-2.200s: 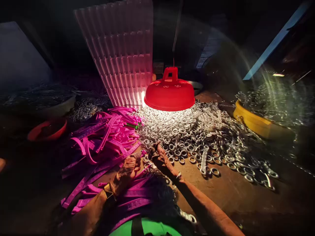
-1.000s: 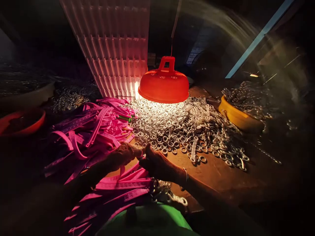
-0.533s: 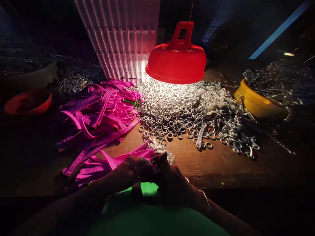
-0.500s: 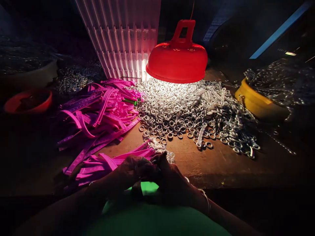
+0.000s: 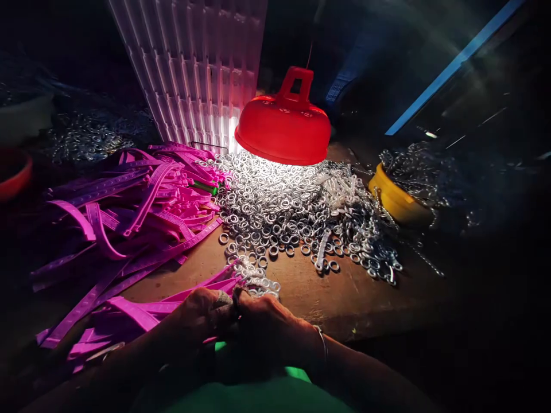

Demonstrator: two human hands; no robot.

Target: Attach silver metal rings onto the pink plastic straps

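My left hand [image 5: 204, 312] and my right hand [image 5: 269, 321] meet at the table's front edge, fingers closed and fingertips together. Whatever they pinch is small and lost in shadow; a sliver of pink shows below the left fingers. Just past the fingertips, a small group of metal rings [image 5: 258, 279] joins the ends of several pink straps [image 5: 133, 310]. A larger heap of pink straps [image 5: 148, 195] spreads to the left. Beyond my right hand lies a big pile of silver rings [image 5: 284, 198], with a short pale linked strip [image 5: 322, 251] at its front.
A red lamp [image 5: 284, 129] hangs low over the rings. Behind it leans a ribbed pale panel [image 5: 193, 69]. At right, a yellow bowl [image 5: 394, 198] overflows with metal chains. A red bowl [image 5: 19, 178] stands far left. The wooden tabletop [image 5: 310, 292] ends close to me.
The whole view has shifted, so lamp, straps and rings appear farther left and slightly lower. My hands remain together, with the left hand's knuckles more lit.
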